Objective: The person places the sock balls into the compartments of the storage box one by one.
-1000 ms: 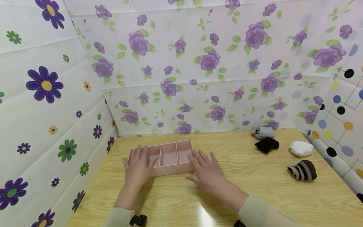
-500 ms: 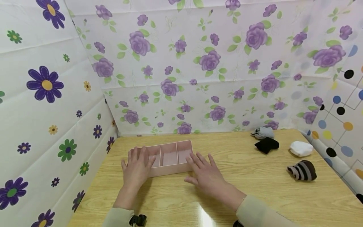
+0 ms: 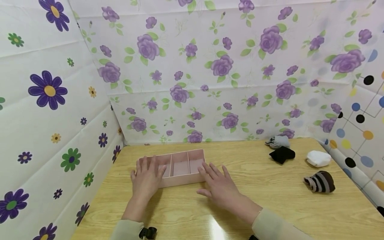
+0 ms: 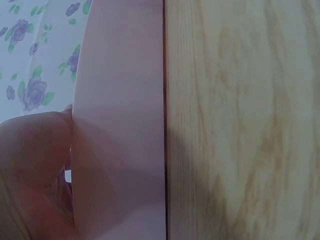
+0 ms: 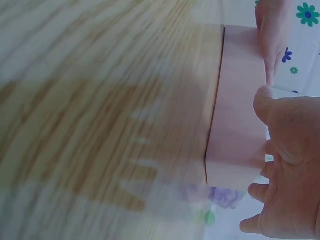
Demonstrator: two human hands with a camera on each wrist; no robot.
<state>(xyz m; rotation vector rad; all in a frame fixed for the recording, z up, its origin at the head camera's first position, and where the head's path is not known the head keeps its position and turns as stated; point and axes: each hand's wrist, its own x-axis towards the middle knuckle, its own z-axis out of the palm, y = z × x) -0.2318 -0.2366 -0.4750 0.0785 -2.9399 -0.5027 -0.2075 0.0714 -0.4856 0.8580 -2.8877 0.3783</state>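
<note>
Hardly shifting since the earlier frame: left hand (image 3: 146,180) and right hand (image 3: 221,187) are staying at the box (image 3: 181,180).

Fingers on both hands are spreading straight, grasping nothing: the left's are lying over the box's left end, the nearer overlap; the right's are reaching its near right corner, contact unclear. The box is lying ahead on the table (image 3: 180,210), its long axis running left to right; cloth bundles (image 3: 320,182) are sitting well apart, rightward.

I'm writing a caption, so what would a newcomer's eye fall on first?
Probably the pink divided box on the table, with the left hand over its left end and the right hand by its right end. Next come the purple-flowered backdrop behind and the striped bundle toward the table's right.
</note>
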